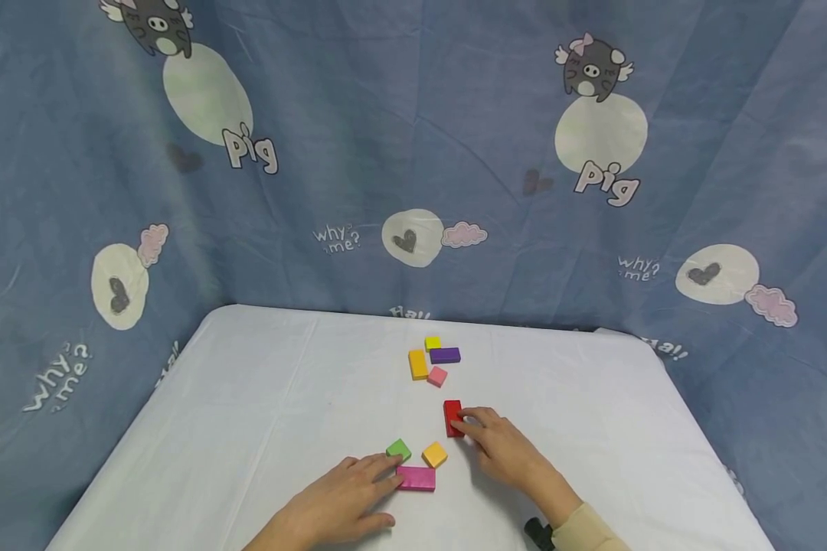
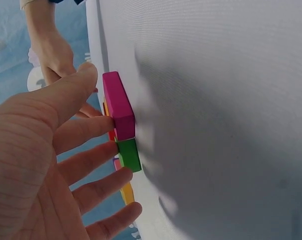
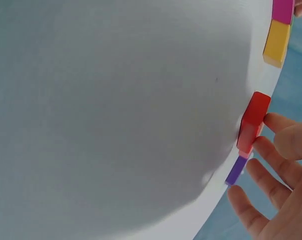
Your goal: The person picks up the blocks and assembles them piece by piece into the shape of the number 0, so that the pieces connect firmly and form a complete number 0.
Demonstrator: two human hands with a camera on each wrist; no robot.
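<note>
In the head view my left hand (image 1: 344, 496) lies low over the table, its fingers spread and fairly straight. Its fingertips are right at a magenta block (image 1: 419, 480) and a green block (image 1: 397, 450); the left wrist view has the thumb raised apart from the magenta block (image 2: 118, 102). A yellow-orange cube (image 1: 435, 455) sits just beyond the magenta block. Farther right, my right hand (image 1: 513, 453) touches a red block (image 1: 451, 412) with extended fingertips. The right wrist view shows two fingers against the red block (image 3: 254, 120), with the others loosely spread.
Toward the back of the white table (image 1: 248, 383) a small group stands together: a yellow block (image 1: 432, 343), a purple block (image 1: 445, 356), an orange block (image 1: 418, 366) and a pink block (image 1: 437, 376). A blue printed curtain (image 1: 358, 138) hangs behind the table's far edge.
</note>
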